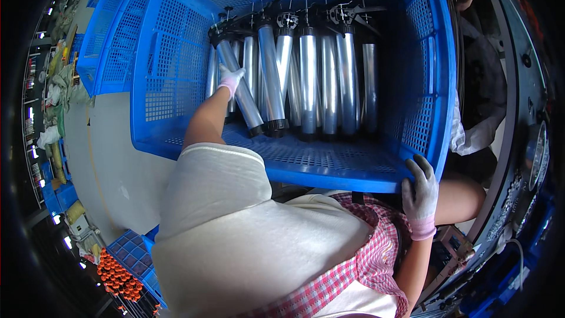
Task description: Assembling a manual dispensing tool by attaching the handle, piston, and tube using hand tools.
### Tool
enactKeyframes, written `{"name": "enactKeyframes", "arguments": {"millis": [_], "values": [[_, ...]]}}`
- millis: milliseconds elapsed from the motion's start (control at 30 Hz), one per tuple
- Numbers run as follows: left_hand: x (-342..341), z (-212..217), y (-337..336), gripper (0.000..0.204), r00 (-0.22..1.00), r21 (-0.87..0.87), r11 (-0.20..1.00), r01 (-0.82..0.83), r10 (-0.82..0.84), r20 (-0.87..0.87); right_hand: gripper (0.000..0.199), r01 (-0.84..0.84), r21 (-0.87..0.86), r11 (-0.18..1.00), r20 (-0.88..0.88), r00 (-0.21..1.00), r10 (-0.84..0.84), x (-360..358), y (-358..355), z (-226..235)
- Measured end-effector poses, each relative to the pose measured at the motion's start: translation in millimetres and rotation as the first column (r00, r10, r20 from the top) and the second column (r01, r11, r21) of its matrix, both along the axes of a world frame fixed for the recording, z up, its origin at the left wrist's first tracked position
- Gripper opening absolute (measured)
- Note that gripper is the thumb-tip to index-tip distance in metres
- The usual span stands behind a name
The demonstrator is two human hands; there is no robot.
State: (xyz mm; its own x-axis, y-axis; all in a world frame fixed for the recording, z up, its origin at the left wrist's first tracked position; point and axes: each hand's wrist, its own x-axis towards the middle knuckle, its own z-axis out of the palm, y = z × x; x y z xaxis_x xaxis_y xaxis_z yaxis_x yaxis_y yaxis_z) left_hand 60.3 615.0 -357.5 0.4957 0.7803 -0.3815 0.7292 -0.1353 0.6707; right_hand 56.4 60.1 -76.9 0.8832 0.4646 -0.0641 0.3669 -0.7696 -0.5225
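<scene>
The blue basket (pixel 318 175) is the largest thing before me, its near rim close to the person's body. Along its left side there are other blue crates (pixel 115 53). Inside my basket stands a row of silver tubes (pixel 308 85), with black handles at the far end. The left arm, in a wide white sleeve (pixel 218 179), reaches forward over the near rim, and the forearm goes down into the basket. The tilted tube (pixel 246 106) is in the left part of this row, leaning with its black near end toward the right. My gloved right hand (pixel 421 195) lies over the near right corner of the rim, fingers bent forward; how firmly it presses I cannot tell. My gloved left hand (pixel 231 80) is grasping the tilted tube around its middle.
</scene>
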Motion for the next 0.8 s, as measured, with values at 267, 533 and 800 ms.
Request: {"name": "enactKeyframes", "arguments": {"millis": [267, 533, 800], "values": [[48.4, 0.5, 0.5, 0.074, 0.791, 0.268, 0.868, 0.417, -0.201, -0.578, 0.039, 0.012, -0.055, 0.998, -0.023, 1.0, -0.013, -5.4, -6.2, 3.9], [38.4, -13.3, -76.0, 0.094, 0.989, -0.279, 0.956, 0.091, -0.053, 0.141, 0.04, -0.015, -0.005, 1.0, 0.009, 1.0, 0.015, -9.1, -13.8, 10.2], [42.7, 6.2, -50.4, 0.092, 0.732, 0.074, 0.838, 0.54, -0.425, -0.533, 0.037, 0.085, 0.027, 0.996, 0.165, 0.982, -0.088, -36.3, -39.5, 24.1]]}}
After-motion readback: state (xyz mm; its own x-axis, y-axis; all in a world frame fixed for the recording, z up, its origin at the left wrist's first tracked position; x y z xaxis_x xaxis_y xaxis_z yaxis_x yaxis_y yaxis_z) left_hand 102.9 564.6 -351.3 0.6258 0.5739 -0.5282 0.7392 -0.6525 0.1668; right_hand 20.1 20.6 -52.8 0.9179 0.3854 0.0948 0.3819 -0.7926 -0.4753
